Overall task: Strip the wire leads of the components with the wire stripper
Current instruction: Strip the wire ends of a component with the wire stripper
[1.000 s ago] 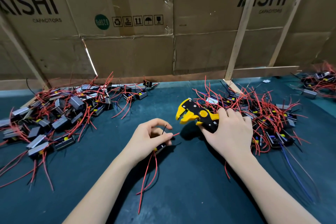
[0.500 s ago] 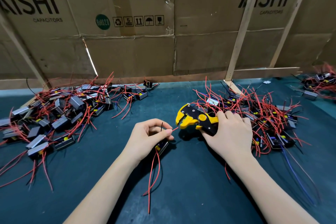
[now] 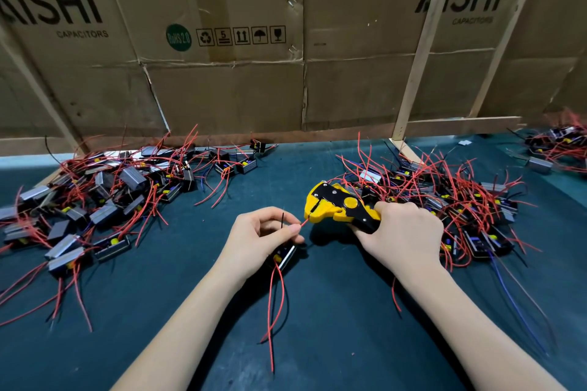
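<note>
Stripper [image 3: 341, 205], gripped in the right hand [image 3: 401, 236] at centre frame, has closed on the red lead [image 3: 303, 223] since a second ago; the tip now meets its mouth, ready to strip. Left hand [image 3: 259, 240] pinches that lead, component [image 3: 284, 255] tucked beneath. Blade contact is too small to tell.

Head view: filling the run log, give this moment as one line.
left hand: pinches red lead, holds component | right hand: grips stripper | lead tip at stripper's mouth | step: stripping
</note>
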The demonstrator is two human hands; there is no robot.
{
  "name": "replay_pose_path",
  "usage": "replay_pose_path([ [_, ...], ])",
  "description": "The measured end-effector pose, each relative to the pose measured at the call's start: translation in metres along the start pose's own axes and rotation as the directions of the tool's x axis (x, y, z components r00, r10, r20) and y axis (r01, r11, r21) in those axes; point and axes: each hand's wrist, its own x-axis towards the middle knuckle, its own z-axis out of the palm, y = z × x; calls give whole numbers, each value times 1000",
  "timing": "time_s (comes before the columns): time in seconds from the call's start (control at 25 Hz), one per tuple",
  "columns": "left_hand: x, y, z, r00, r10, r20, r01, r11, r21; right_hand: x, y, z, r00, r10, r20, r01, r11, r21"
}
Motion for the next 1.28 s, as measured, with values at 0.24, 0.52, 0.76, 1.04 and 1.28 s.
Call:
replay_pose_path([
  [0.24,-1,1,-16,991,128,-37,-84,815,573,-1,7,5,988,42,-152,-26,994,109],
  [0.52,-5,2,11,988,129,82,-150,924,353,4,11,-6,973,227,-46,-179,864,471],
  [0.76,16,-15,-37,896,333,-295,26,622,783,3,12,-12,958,287,-10,-210,724,657],
  [1.04,33,-39,-67,905,137,-403,295,479,826,1,10,-15,965,262,0,-195,718,668],
  [1.28,23,-23,-63,846,362,-392,187,487,853,1,7,-16,968,249,15,-197,725,660],
])
